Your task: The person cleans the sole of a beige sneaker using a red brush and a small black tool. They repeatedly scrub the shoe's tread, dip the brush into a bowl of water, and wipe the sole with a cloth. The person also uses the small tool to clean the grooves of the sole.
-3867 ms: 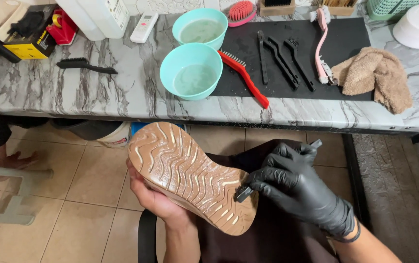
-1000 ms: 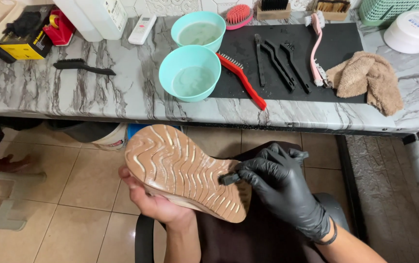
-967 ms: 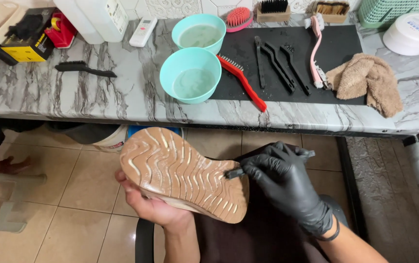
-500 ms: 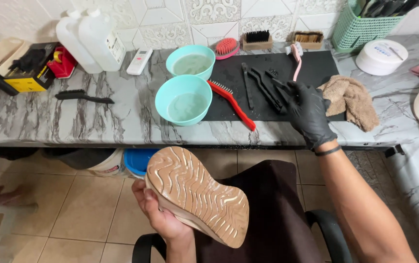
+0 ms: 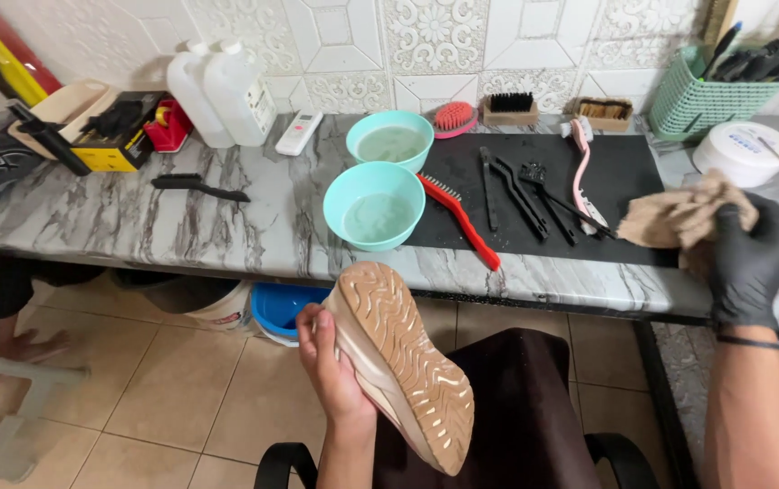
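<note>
Right hand (image 5: pixel 752 258) moved off the brushes, now clenched on tan cloth (image 5: pixel 679 213) at table's right edge. Left hand (image 5: pixel 335 371) grips shoe (image 5: pixel 403 362), sole up; scrubbing looks done, wiping left.

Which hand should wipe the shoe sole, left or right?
Right, probably. The right hand in the black glove already grips the brown cloth over the counter, while the bare left hand is busy holding the shoe sole-up.

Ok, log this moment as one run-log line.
left hand: holds shoe, sole up | right hand: gloved, grips tan cloth at counter | brushes on black mat
</note>
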